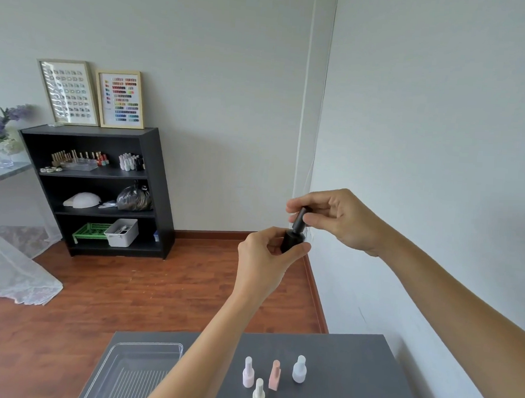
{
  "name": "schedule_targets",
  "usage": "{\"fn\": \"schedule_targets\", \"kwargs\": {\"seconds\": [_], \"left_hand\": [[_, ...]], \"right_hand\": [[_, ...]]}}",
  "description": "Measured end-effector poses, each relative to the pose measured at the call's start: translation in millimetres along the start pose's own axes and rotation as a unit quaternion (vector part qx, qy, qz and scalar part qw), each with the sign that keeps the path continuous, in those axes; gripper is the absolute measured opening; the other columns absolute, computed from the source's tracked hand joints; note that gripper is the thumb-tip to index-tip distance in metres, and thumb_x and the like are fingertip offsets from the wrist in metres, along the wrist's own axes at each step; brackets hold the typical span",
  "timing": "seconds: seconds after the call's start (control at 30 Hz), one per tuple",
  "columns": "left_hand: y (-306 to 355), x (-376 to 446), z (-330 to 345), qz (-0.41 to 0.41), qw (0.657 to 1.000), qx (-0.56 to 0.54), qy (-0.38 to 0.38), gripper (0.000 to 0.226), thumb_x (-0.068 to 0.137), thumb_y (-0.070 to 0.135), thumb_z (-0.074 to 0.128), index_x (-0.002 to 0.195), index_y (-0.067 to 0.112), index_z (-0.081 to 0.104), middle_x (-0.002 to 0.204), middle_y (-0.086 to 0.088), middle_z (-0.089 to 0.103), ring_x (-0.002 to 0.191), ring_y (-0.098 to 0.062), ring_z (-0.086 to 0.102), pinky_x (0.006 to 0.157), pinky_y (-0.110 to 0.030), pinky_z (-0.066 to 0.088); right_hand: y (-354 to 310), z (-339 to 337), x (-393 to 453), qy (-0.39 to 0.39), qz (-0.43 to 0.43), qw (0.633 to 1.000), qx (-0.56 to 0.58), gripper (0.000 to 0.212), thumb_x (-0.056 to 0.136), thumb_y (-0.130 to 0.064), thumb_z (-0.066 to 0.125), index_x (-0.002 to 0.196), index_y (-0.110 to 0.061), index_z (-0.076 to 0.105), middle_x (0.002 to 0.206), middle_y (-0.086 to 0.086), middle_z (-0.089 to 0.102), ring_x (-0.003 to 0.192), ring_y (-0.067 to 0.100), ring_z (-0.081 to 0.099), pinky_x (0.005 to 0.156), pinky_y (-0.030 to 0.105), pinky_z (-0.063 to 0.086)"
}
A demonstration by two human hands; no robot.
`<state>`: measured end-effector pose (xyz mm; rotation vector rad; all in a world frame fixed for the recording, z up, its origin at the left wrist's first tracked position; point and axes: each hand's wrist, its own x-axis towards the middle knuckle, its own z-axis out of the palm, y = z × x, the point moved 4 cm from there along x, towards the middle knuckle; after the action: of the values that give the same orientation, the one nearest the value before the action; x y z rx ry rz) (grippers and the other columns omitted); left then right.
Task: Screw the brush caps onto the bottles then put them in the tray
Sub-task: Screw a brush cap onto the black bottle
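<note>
I hold a black bottle [292, 240] up in the air, well above the table. My left hand [262, 262] grips its body from below. My right hand [340, 217] pinches the black brush cap [300, 219], which sits tilted on the bottle's neck. On the grey table [352, 373] stand several small capped bottles: a pale pink one [248, 372], a cream one [258, 395], a peach one [274, 375] and a pale blue one [299, 369]. A clear plastic tray [134, 372] lies at the table's left, partly hidden by my left forearm.
A white wall runs close along the right side of the table. Beyond the table is wooden floor, and a black shelf unit [102, 189] with bottles, a bag and baskets stands at the far left wall. A lace curtain [7, 272] hangs at the left.
</note>
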<state>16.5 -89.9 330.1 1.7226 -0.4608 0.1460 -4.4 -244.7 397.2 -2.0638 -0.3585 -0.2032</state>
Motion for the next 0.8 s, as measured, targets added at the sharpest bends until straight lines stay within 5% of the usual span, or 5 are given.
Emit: {"fn": "schedule_targets", "kwargs": {"seconds": [0.23, 0.37, 0.47, 0.57, 0.8], "left_hand": [[-2.9, 0.4, 5.8, 0.003, 1.000, 0.009, -0.011, 0.021, 0.074, 0.038, 0.083, 0.092, 0.029, 0.078, 0.078, 0.017, 0.077, 0.075, 0.002, 0.071, 0.071, -0.013, 0.055], [-5.9, 1.5, 2.9, -0.001, 1.000, 0.015, -0.009, 0.022, 0.074, 0.039, 0.083, 0.092, 0.028, 0.078, 0.079, 0.016, 0.077, 0.077, 0.002, 0.071, 0.073, -0.015, 0.055], [-9.7, 3.0, -0.5, -0.011, 1.000, 0.012, -0.008, 0.020, 0.074, 0.039, 0.083, 0.091, 0.029, 0.078, 0.079, 0.015, 0.077, 0.076, 0.001, 0.071, 0.068, -0.011, 0.053], [-12.2, 3.3, -0.9, -0.013, 1.000, 0.014, -0.006, 0.021, 0.072, 0.039, 0.084, 0.090, 0.029, 0.078, 0.078, 0.013, 0.077, 0.075, -0.002, 0.071, 0.065, -0.007, 0.052], [-10.6, 2.8, 6.6, 0.002, 1.000, 0.017, -0.019, 0.019, 0.073, 0.041, 0.082, 0.090, 0.033, 0.078, 0.079, 0.018, 0.076, 0.076, 0.002, 0.071, 0.069, -0.013, 0.054]], "right_hand": [[3.9, 0.3, 5.8, 0.173, 0.020, 0.969, -0.176, 0.047, 0.067, -0.053, 0.081, 0.066, -0.011, 0.060, 0.051, -0.009, 0.063, 0.044, 0.003, 0.049, 0.046, 0.015, 0.040], [7.1, 5.9, 3.0, 0.125, -0.005, 0.975, -0.186, 0.049, 0.070, -0.066, 0.065, 0.093, -0.024, 0.061, 0.082, -0.019, 0.068, 0.071, -0.007, 0.061, 0.063, 0.007, 0.046], [13.6, 7.4, 2.7, 0.016, -0.002, 0.996, -0.083, 0.033, 0.093, -0.026, 0.065, 0.126, -0.026, 0.061, 0.124, -0.016, 0.066, 0.113, -0.001, 0.063, 0.094, 0.019, 0.052], [15.9, 5.2, 2.3, 0.020, -0.010, 1.000, -0.013, 0.025, 0.092, -0.004, 0.065, 0.111, -0.018, 0.070, 0.105, 0.001, 0.075, 0.097, 0.013, 0.073, 0.090, 0.027, 0.057], [15.8, 4.8, 3.3, 0.174, 0.009, 0.968, -0.182, 0.051, 0.063, -0.069, 0.069, 0.071, -0.021, 0.054, 0.058, -0.010, 0.058, 0.049, 0.004, 0.049, 0.050, 0.012, 0.040]]}}
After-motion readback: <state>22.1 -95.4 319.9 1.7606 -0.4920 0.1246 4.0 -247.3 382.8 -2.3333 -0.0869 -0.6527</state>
